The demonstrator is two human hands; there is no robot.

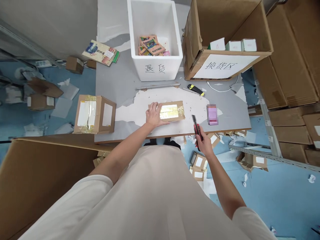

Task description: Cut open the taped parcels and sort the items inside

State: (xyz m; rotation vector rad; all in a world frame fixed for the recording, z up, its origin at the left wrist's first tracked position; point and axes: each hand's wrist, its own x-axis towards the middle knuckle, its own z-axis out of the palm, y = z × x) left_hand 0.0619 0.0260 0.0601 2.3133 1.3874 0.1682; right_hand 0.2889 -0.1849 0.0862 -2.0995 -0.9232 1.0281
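My left hand [153,115] lies over the left end of a small taped cardboard box [180,111], its fingers on top and the thumb along the near side. A white label and shiny yellowish tape cover the box's upper face. To the right, my right hand [204,142] is closed around a red and black utility knife [197,130]. The knife points away from me, apart from the box, near the table's front edge. A second utility knife, black and yellow [196,89], lies farther back on the table.
A white foam bin [160,68] with several booklets and a large carton [226,66] holding white-topped boxes stand at the back. A bigger taped box [95,115] sits left, books [100,52] behind it. A blurred pink phone-shaped item [212,115] lies right. An open carton [50,180] is lower left.
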